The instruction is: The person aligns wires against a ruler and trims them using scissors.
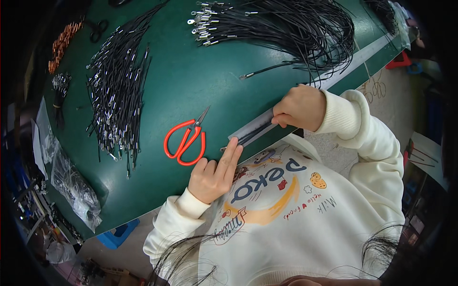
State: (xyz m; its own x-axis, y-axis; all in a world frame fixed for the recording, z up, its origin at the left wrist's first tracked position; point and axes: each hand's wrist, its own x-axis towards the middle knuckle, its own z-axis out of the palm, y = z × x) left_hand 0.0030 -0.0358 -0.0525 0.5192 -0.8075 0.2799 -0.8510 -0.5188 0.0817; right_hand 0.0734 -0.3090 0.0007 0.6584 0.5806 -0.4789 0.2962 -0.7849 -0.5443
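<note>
A strip of ruler [253, 125] lies slantwise along the near table edge, with black cable [257, 133] stretched along it. My right hand [301, 107] is closed around the cable at the ruler, knuckles up. My left hand [214, 176] rests its straight index and middle fingertips on the cable near the ruler's left end; its other fingers are curled and the thumb is hidden. A small metal tip [223, 148] shows just beyond those fingertips. Left of the ruler, red-handled scissors [186, 140] lie with blades slightly parted.
A big bundle of black cables with metal lugs [276, 28] spreads at the far right. To the left lies a pile of short black cables [117, 90], beside copper-coloured pieces [64, 43], dark scissors [98, 29] and a plastic bag [74, 183]. The green table [210, 78] ends near my body.
</note>
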